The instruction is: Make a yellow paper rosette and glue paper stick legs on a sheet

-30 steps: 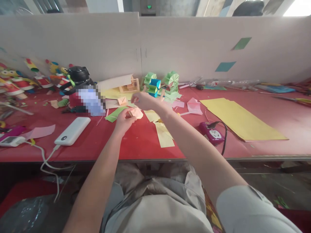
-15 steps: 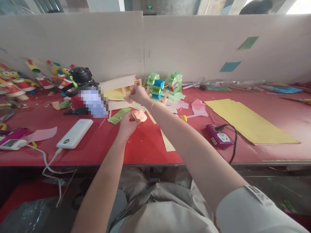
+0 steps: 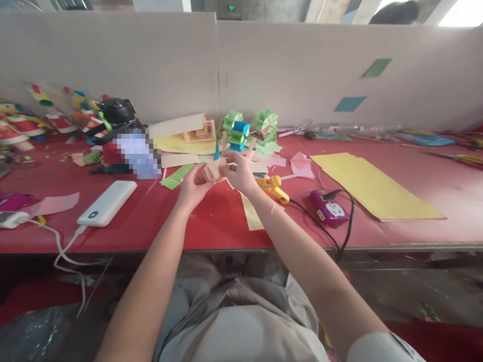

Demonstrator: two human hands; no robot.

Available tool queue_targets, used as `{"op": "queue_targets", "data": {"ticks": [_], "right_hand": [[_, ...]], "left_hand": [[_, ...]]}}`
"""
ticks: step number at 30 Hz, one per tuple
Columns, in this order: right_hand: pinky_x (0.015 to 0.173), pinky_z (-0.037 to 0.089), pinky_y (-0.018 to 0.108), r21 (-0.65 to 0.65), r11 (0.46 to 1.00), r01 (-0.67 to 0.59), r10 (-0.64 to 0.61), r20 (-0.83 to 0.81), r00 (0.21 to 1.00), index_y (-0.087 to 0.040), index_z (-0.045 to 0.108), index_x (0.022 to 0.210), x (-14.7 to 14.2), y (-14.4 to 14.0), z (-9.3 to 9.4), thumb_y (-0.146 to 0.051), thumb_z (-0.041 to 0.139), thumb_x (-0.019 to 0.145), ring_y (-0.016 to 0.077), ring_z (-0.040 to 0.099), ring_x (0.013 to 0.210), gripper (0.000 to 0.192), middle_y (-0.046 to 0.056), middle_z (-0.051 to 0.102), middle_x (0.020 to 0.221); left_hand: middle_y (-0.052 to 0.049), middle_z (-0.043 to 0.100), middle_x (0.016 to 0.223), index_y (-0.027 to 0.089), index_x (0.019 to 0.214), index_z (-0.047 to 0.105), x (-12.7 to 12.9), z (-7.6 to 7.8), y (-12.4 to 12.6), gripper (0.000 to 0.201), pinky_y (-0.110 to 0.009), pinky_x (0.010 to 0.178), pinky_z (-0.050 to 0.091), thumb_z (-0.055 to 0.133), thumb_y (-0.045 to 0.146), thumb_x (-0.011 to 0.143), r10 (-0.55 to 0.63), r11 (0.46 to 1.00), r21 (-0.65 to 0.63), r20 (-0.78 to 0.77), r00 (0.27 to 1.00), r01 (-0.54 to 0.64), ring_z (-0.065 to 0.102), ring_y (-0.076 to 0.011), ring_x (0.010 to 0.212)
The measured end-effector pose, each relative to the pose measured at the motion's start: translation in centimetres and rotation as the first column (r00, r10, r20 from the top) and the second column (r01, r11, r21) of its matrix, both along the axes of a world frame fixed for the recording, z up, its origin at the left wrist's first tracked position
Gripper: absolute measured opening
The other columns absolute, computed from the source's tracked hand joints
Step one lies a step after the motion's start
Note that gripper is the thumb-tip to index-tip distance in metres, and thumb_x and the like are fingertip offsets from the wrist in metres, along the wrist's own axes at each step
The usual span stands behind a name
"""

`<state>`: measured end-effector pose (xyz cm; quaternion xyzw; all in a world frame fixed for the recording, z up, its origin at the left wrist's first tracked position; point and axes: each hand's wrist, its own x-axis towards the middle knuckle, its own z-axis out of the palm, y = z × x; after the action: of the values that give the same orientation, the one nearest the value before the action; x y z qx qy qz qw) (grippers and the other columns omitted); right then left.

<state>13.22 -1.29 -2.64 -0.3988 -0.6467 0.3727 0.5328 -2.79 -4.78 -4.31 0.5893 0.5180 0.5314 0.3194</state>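
As we look down past our lap and forearms to the red table (image 3: 226, 226), we take the white power bank (image 3: 106, 202) as our mark, lying near the front edge with its cable trailing off the table. To the right of it, our left hand (image 3: 191, 187) and right hand (image 3: 240, 173) meet over the tabletop, both closed on a small peach paper piece (image 3: 211, 171): the left fingers curl round its near side, the right fingers pinch its far and right side, so it sits held between the two hands just above the table. Just right of the right hand lies a yellow glue gun (image 3: 272, 186), and further right from the power bank a purple power socket (image 3: 329, 208) with a black cord, then a large yellow sheet (image 3: 372, 186). Beyond the power bank, a green paper scrap (image 3: 177, 177) lies just left of the hands. Further back stand a small wooden model (image 3: 202, 131) and green and blue folded paper shapes (image 3: 249, 130), with a black helmet-like thing (image 3: 115, 111) and colourful figures (image 3: 22, 125) far behind the power bank, against the pale partition (image 3: 151, 60).
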Motion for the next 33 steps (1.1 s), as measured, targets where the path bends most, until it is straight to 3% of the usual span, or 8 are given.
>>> {"op": "queue_targets", "data": {"ticks": [7,13,20,29,33], "right_hand": [[0.066,0.055,0.03,0.001,0.999,-0.041,0.041,-0.017,0.999,-0.021,0.052,0.107,-0.02,-0.36,-0.58,-0.021,0.057,0.078,0.0134,0.062,0.074,0.03,0.002,0.059,0.093],[0.062,0.053,0.029,-0.022,0.999,-0.036,0.036,0.001,0.999,-0.021,0.051,0.107,-0.09,-0.16,-0.71,-0.022,0.056,0.079,0.0127,0.06,0.07,0.028,0.001,0.057,0.093],[0.069,0.052,0.032,0.029,0.999,0.038,-0.039,0.034,0.999,-0.02,0.05,0.105,-0.51,-0.27,-0.94,-0.02,0.055,0.076,0.0158,0.059,0.076,0.03,0.001,0.058,0.089],[0.077,0.05,0.034,0.107,0.991,0.083,-0.096,0.119,0.988,-0.02,0.052,0.102,-0.54,-0.77,-0.78,-0.019,0.056,0.075,0.0168,0.059,0.077,0.027,0.001,0.061,0.083],[0.079,0.05,0.035,0.128,0.986,0.102,-0.121,0.148,0.982,-0.021,0.052,0.1,-0.52,-0.74,-0.94,-0.022,0.059,0.077,0.017,0.058,0.079,0.025,0.003,0.061,0.087]], "left_hand": [[-0.002,0.068,0.078,0.014,0.131,0.062,-0.06,-0.08,-0.06,0.067,-0.04,0.085,0.056,0.077,0.022,0.066,-0.044,0.997,-0.064,0.071,0.997,0.048,0.07,-0.0232,0.078],[-0.005,0.07,0.091,0.017,0.132,0.062,-0.27,0.11,-0.27,0.071,-0.04,0.09,0.054,0.08,0.022,0.064,-0.105,0.99,-0.086,0.106,0.989,0.114,0.069,-0.0251,0.092],[-0.005,0.069,0.092,0.016,0.127,0.063,0.19,0.58,-0.63,0.075,-0.037,0.084,0.056,0.088,0.03,0.057,-0.141,0.986,-0.074,0.123,0.982,0.151,0.07,-0.0248,0.09],[-0.006,0.069,0.09,0.017,0.125,0.063,0.19,0.57,-0.41,0.059,-0.037,0.083,0.058,0.076,0.045,0.075,-0.149,0.983,-0.071,0.208,0.967,0.167,0.069,-0.0222,0.086],[-0.007,0.07,0.099,0.019,0.119,0.065,0.19,0.8,-0.37,0.048,-0.034,0.077,0.059,0.07,0.045,0.079,-0.148,0.986,-0.045,0.213,0.966,0.161,0.068,-0.0223,0.09]]}}
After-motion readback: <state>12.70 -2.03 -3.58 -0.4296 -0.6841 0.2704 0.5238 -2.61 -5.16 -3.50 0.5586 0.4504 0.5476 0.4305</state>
